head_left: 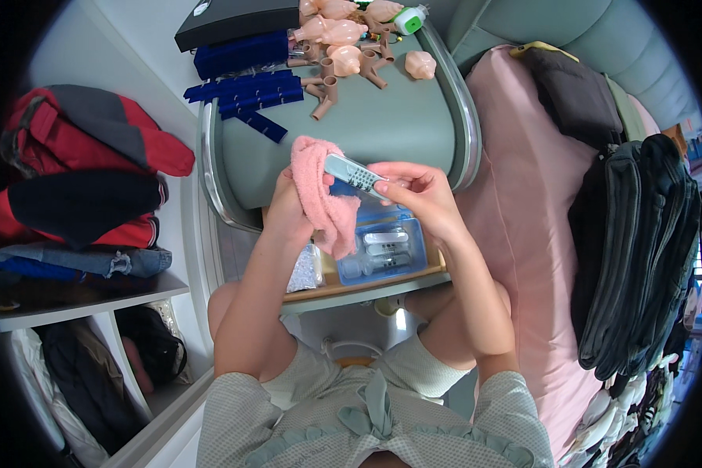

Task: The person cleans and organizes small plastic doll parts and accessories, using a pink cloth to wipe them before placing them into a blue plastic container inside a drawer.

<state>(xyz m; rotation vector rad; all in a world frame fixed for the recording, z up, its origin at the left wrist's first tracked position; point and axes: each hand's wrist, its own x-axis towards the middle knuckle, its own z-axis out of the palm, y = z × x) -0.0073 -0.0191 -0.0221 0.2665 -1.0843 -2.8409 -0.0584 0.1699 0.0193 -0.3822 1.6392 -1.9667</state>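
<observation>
A light grey remote control (351, 175) with small dark buttons is held tilted above the drawer. My right hand (423, 195) grips its lower right end between thumb and fingers, the thumb lying over the front. My left hand (285, 207) is closed round a fluffy pink cloth (327, 204), which hangs down and touches the remote's upper left end. Some left fingers are hidden behind the cloth. Below my hands, a clear blue plastic box (420, 246) sits in the open drawer (324, 294), with a few remote-like grey items (386, 239) inside.
On the green-topped bedside table (351, 140) lie brown branched tube pieces (325, 97), peach bulb-shaped pieces (420, 65), dark blue strips (261, 90) and a black box (238, 23). Shelves with folded clothes (86, 195) stand left. A pink-covered bed (515, 234) with dark trousers (639, 249) is right.
</observation>
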